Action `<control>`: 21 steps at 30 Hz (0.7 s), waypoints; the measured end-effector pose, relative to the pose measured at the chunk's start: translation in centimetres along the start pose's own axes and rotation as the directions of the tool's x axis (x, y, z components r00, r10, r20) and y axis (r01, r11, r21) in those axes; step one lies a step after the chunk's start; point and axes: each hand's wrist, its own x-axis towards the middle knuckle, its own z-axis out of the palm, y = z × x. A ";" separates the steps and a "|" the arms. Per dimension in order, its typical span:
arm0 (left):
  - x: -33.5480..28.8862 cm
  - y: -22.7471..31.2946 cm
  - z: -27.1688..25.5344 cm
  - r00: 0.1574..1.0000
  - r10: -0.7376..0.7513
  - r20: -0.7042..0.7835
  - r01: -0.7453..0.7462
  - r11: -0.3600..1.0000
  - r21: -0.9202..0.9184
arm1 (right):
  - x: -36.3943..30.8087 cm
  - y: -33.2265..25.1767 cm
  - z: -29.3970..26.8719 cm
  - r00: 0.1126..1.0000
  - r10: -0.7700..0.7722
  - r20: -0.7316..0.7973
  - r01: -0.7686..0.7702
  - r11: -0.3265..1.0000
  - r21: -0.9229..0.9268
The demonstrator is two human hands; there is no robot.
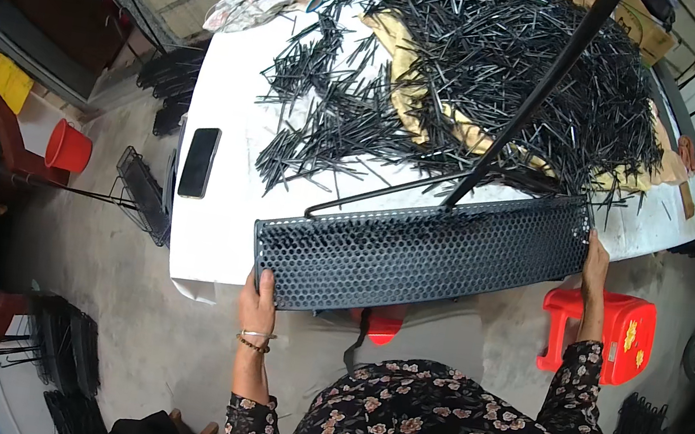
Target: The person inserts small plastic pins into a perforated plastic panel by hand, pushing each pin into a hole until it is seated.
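A long black perforated tray point(413, 259), covered in rows of round holes, spans the space between my hands at the near edge of the table. My left hand point(258, 303) grips its left end, the thumb lying on top. At the opposite end, my right hand point(597, 261) is closed around the edge. Short black pieces fill many holes along the tray's far side. Just beyond it, a large heap of thin black sticks point(525, 72) covers the table, partly over yellow cloth or sacking point(404, 90). A thick black pole point(533, 106) slants upward behind the tray.
A black phone point(199, 162) lies on the white tabletop point(217, 237) at the left. A red plastic stool point(626, 338) stands on the floor by my right arm. Farther left are a red bucket point(69, 146) and black wire racks point(142, 194). Cloths point(248, 10) lie at the far left corner.
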 end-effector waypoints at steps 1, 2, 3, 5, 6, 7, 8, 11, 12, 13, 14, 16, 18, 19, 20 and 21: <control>0.1 0.4 -0.3 0.998 -0.046 0.032 0.045 0.999 0.013 | 0.3 0.3 0.3 0.999 0.022 0.023 -0.022 1.000 -0.010; 0.4 1.9 -0.1 0.994 -0.077 0.074 0.074 0.997 0.035 | 0.7 0.9 0.0 0.999 0.027 0.021 -0.027 0.999 -0.021; 0.4 2.2 -0.3 0.995 -0.057 0.085 0.051 0.996 0.076 | 0.8 1.0 -0.6 0.999 0.035 0.012 -0.035 0.999 0.010; 1.4 1.6 -1.3 0.995 -0.043 0.089 0.032 0.992 0.119 | 0.9 0.6 -0.5 0.999 0.041 0.005 -0.042 0.995 0.091; 2.8 0.7 -2.7 0.990 -0.001 0.143 -0.017 0.992 0.125 | 0.9 0.4 0.0 0.999 0.037 0.012 -0.038 0.995 0.093; 4.0 1.4 -2.9 0.977 0.041 0.207 -0.067 0.991 0.119 | 1.2 0.8 0.0 0.999 0.048 0.018 -0.049 0.993 0.108; 5.2 2.6 -3.2 0.985 0.040 0.166 -0.045 0.999 0.029 | 1.4 1.2 -0.1 0.998 0.059 0.020 -0.061 0.990 0.124; 10.0 7.9 -3.0 0.873 0.470 0.132 -0.488 0.830 0.269 | 2.1 2.8 -0.8 0.998 0.058 0.023 -0.059 0.998 0.033; 11.3 10.6 -1.7 0.825 0.519 0.225 -0.564 0.782 0.265 | 2.0 3.0 -1.1 0.998 0.059 0.012 -0.059 0.998 0.026; 13.2 12.1 -0.4 0.747 0.567 0.346 -0.659 0.699 0.278 | 1.7 2.7 -1.2 0.996 0.088 0.005 -0.088 0.996 -0.006; 15.0 12.7 0.7 0.650 0.638 0.412 -0.760 0.550 0.347 | 1.5 2.0 -0.7 0.994 0.109 0.012 -0.109 0.994 -0.025; 17.9 14.4 3.8 0.637 0.517 0.571 -0.769 0.466 0.437 | 1.6 1.9 -0.1 0.996 0.086 0.011 -0.086 0.996 0.000; 20.3 15.6 8.1 0.667 0.288 0.687 -0.740 0.364 0.566 | 1.2 1.9 -0.4 0.997 0.078 0.026 -0.077 0.997 -0.011; 21.5 15.5 9.9 0.649 0.256 0.717 -0.758 0.294 0.582 | 1.1 1.8 -0.2 0.997 0.071 -0.013 -0.071 0.997 -0.038; 22.4 15.7 11.4 0.627 0.221 0.747 -0.778 0.221 0.588 | 1.0 2.2 -0.4 0.997 0.074 -0.025 -0.075 0.996 -0.042; 23.2 15.7 12.6 0.621 0.227 0.751 -0.783 0.222 0.580 | 1.0 2.5 -0.3 0.998 0.037 -0.049 -0.038 0.999 -0.018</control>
